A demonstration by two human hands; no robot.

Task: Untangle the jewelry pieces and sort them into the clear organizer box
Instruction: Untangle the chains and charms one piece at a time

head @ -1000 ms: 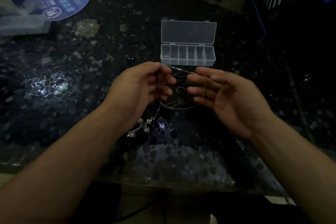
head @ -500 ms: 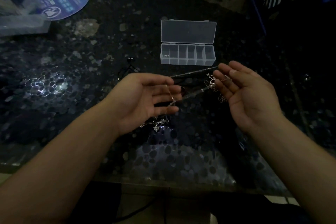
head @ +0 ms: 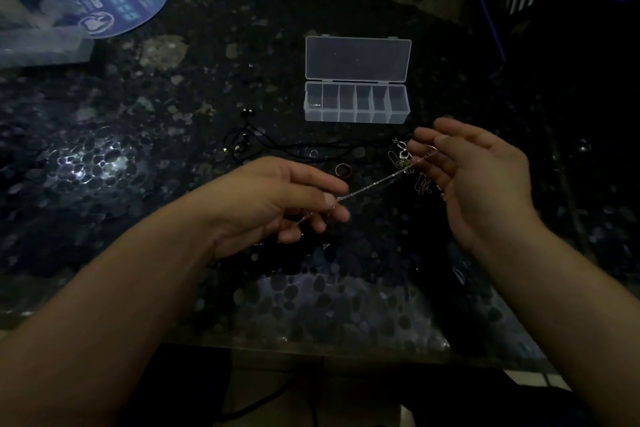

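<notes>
Low light, dark speckled tabletop. I read the left hand as pinched shut on a thin silver chain, thumb against forefinger, the other fingers loosely curled below. The chain runs taut up and across to the right hand. That hand's fingers are half curled around a small knot of jewelry: a clasp or charm and some fine gold loops hanging just under the fingertips. I think the right hand grips the chain's far end inside that knot, but the exact contact is too dim to be sure.

The clear organizer box sits just beyond the right hand's fingertips, lid flipped back and open. One small piece shows in the compartment furthest toward the left-hand side; the other compartments look empty.

Loose on the tabletop between and beyond the two hands: a dark ring, just past the left fingertips, and a black cord necklace with dark beads, further out from the left hand.

Progress, by my judgement: early. At most one item sorted. The silver chain is being drawn out of the knot but not yet free. Left to do: finish separating the knot, then box the chain, gold pieces, ring and cord.
</notes>
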